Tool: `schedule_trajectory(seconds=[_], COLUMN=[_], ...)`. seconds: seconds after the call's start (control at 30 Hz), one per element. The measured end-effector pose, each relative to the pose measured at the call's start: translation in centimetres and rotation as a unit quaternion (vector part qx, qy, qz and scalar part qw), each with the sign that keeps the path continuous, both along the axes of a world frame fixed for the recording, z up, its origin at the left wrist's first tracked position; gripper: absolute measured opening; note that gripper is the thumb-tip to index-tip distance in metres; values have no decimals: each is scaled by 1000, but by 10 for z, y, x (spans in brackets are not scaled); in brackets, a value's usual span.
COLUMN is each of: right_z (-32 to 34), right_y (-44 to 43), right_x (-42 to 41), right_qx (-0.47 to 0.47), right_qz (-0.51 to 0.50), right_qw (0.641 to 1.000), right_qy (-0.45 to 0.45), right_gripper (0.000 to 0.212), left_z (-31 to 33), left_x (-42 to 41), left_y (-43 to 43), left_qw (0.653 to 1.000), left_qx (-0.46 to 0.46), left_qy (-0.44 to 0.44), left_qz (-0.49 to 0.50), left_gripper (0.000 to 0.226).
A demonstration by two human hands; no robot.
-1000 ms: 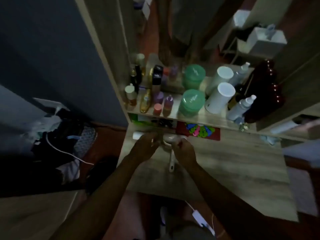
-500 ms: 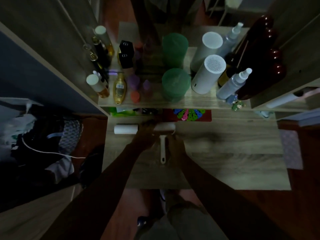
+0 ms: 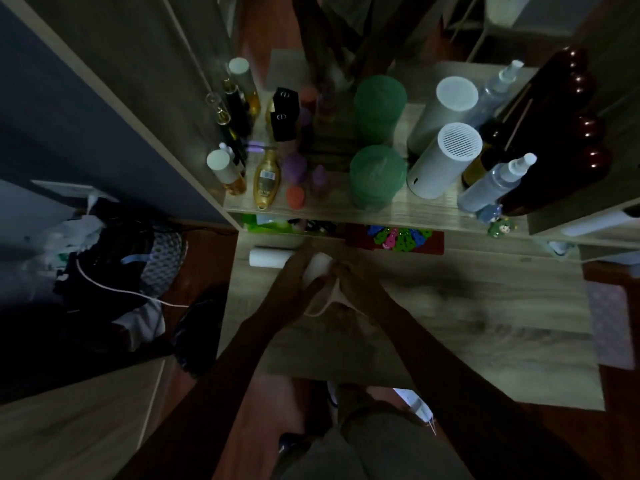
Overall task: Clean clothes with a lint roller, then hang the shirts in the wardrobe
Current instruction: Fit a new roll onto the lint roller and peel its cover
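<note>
A white lint roller (image 3: 319,268) sits low over the wooden desk (image 3: 467,306), just in front of the shelf. My left hand (image 3: 294,268) wraps the left side of its roll. My right hand (image 3: 349,282) holds it from the right, above the pale handle (image 3: 323,303), which points toward me and is blurred. A second white roll (image 3: 268,257) lies on the desk to the left of my left hand. The dim light hides my fingertips.
The shelf (image 3: 398,213) behind the desk carries several bottles, two green jars (image 3: 375,174), white cylinders (image 3: 446,161) and a spray bottle (image 3: 495,185). A red patterned pouch (image 3: 398,239) lies under it. A heap of clothes (image 3: 114,271) with a white cord sits on the floor at left.
The view has tilted down closer to the desk. Both hands have closed in around the lint roller's roll, and its handle has shifted a little and blurred.
</note>
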State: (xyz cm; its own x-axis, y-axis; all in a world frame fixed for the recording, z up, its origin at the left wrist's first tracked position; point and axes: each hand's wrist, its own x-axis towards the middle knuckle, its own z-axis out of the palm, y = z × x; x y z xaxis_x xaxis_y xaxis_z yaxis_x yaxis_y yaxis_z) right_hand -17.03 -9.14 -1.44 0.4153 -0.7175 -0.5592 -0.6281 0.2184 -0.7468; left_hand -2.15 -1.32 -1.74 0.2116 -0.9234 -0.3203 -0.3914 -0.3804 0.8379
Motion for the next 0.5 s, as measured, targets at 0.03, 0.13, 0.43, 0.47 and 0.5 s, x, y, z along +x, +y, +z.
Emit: schedule_trajectory(seconds=[0.03,0.13,0.43,0.47,0.5], right_z=[5,16,58,58,58], right_y=[0,0,7,7,7], right_x=[5,15,41,43,45], right_qx=[-17,-53,-118,-130,-139], right_qz=[24,84,153,164,167], right_qw=[1000,995,980,978,976], right_qy=[3,8,-42,-24,-4], right_gripper=[31,26,30,33,35], left_z=[6,21,52,55,57], left_x=[1,4,13,14,15], left_y=[3,15,42,43,43], left_qw=[1000,996,985,983,982], left_qx=[-8,-49,-97,-98,-100], left_qy=[12,34,29,35,38], left_qz=[15,68,140,150,157], left_gripper=[61,51,40,40,39])
